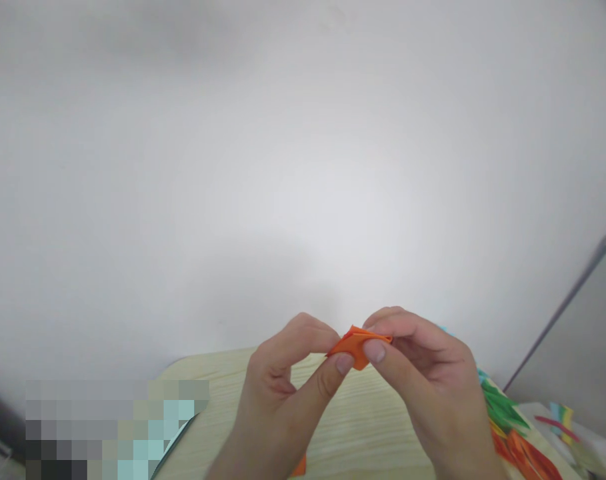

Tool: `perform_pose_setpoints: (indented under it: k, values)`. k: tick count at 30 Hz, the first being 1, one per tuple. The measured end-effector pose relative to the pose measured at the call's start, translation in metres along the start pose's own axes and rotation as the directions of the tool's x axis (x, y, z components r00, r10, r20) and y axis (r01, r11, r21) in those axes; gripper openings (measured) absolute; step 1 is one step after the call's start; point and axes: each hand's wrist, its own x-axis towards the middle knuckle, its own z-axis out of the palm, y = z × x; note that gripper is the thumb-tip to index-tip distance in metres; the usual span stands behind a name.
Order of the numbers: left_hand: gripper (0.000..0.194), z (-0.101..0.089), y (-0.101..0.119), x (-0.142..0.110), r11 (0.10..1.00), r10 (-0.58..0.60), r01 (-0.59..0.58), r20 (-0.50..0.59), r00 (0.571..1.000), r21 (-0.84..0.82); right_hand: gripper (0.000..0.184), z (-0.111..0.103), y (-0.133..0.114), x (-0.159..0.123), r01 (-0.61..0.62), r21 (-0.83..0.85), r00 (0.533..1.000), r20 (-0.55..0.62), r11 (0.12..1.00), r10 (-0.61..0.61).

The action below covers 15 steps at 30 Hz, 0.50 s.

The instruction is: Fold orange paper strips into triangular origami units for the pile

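A small piece of folded orange paper [357, 350] is held up above the table, its layered edges showing along the top. My left hand [293, 380] pinches its left corner between thumb and forefinger. On the other side, my right hand [433, 373] grips the right part, thumb on the near face and fingers behind. Both hands are closed on the same paper. Below my left wrist, a bit of another orange piece [299, 465] shows on the table; most of it is hidden.
The pale wood-grain table [223, 387] stands against a white wall [303, 167]. Green and orange folded pieces [525, 453] lie along its right edge. Beyond is a whitish container [593, 447] with coloured strips. Part of the lower left is pixelated.
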Motion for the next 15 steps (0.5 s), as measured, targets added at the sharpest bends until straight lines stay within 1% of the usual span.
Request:
perform_pose_setpoints:
  k: [2,6,8,11,15]
  values:
    - [0.010,-0.001,0.001,0.000,0.999,0.022,-0.022,-0.008,1.000,0.031,0.003,-0.002,0.000,-0.001,-0.010,-0.033,1.000,0.016,0.999,0.010]
    - [0.014,0.001,0.006,0.000,0.996,0.049,-0.043,-0.081,0.995,0.078,0.003,-0.007,-0.003,-0.002,-0.014,-0.134,0.998,0.061,0.991,0.023]
    - [0.015,0.002,0.009,0.001,0.995,0.067,-0.060,-0.090,0.994,0.085,0.005,-0.008,-0.004,-0.001,-0.006,-0.164,0.997,0.080,0.986,0.019]
    - [0.015,0.005,0.012,0.001,0.994,0.091,-0.084,-0.103,0.991,0.073,0.008,-0.008,-0.005,-0.001,0.000,-0.175,0.996,0.093,0.985,0.017]
    - [0.013,0.005,0.011,-0.001,0.998,0.061,-0.058,-0.129,0.990,0.029,0.008,-0.008,-0.004,-0.001,-0.009,-0.143,0.995,0.094,0.990,0.023]
